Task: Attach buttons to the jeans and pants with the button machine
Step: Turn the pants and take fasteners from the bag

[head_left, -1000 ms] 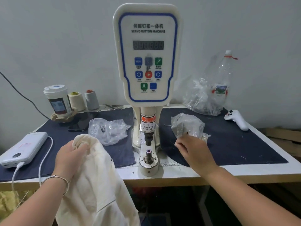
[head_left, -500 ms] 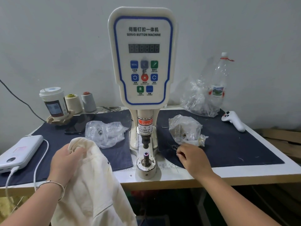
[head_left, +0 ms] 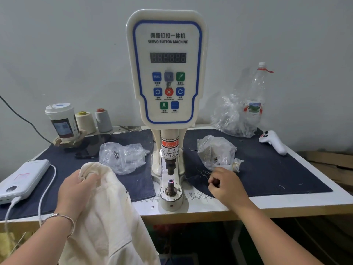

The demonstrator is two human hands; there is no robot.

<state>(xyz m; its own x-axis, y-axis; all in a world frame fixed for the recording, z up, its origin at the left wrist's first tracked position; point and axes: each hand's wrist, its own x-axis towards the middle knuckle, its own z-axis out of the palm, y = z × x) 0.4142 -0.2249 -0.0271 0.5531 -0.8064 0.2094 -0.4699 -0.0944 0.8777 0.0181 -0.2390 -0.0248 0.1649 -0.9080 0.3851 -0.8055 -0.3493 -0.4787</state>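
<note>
The white servo button machine (head_left: 168, 73) stands mid-table, its lower die post (head_left: 170, 185) bare under the punch. My left hand (head_left: 76, 190) grips a bunched edge of the cream pants (head_left: 107, 226), which hang off the table's front edge left of the die. My right hand (head_left: 227, 185) hovers over the dark cloth right of the machine, fingers curled, pinching a small dark piece (head_left: 215, 181) that looks like a button. Just behind that hand lies a clear bag of button parts (head_left: 215, 152).
A second clear bag (head_left: 122, 156) lies left of the machine. A power bank (head_left: 23, 178) with a white cable, a phone (head_left: 91, 146), a paper cup (head_left: 62, 120) and two thread cones (head_left: 93, 121) sit left. A crumpled bag, plastic bottle (head_left: 256, 100) and white controller (head_left: 273, 142) are at the right.
My right hand drew back from the bag of parts toward the table's front, now pinching a small dark piece. The left hand kept its grip on the pants.
</note>
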